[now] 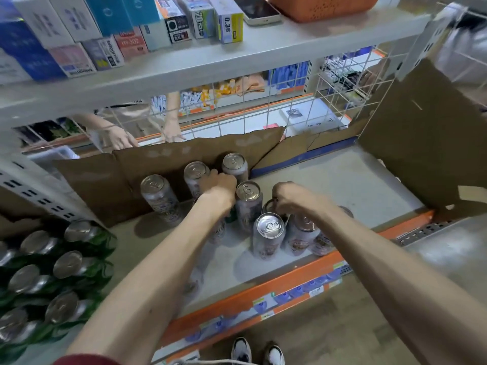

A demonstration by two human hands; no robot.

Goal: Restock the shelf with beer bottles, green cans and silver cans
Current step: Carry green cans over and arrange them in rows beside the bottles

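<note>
Gripping with both hands: left hand (218, 185) round a silver can (196, 173) just ahead, right hand (291, 197) clutching another can (267, 206) beneath it.

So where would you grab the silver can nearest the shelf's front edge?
Round the upper wall of the front silver can, coming from the open aisle side: it stands upright, with other cans and the right hand crowding behind it.
</note>
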